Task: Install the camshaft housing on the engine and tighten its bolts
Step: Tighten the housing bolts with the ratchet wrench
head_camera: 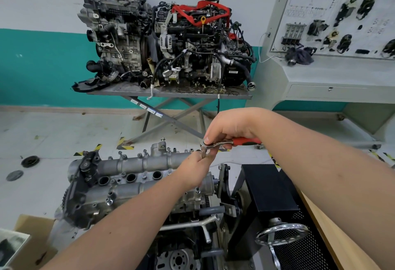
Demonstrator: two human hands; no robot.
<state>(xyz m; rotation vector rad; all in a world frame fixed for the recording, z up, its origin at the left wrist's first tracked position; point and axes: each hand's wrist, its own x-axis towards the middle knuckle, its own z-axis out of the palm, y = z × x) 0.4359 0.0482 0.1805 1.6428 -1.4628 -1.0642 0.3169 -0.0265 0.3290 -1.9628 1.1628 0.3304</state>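
The grey camshaft housing [136, 175] lies on top of the engine [128, 201] on a stand, with several bolts [108, 200] standing up along its edges. My right hand [228, 126] grips a ratchet wrench [215, 143] with a red handle, thumb on its head, above the housing's far right end. My left hand [197, 168] curls around the socket extension under the ratchet head, steadying it. The bolt beneath the socket is hidden by my left hand.
A black engine stand [269, 203] with a chrome handwheel [282, 234] is at the right. Two other engines [166, 43] sit on a grey scissor table [171, 93] behind. A training board [333, 17] stands at the far right. A cardboard box [27, 244] is at lower left.
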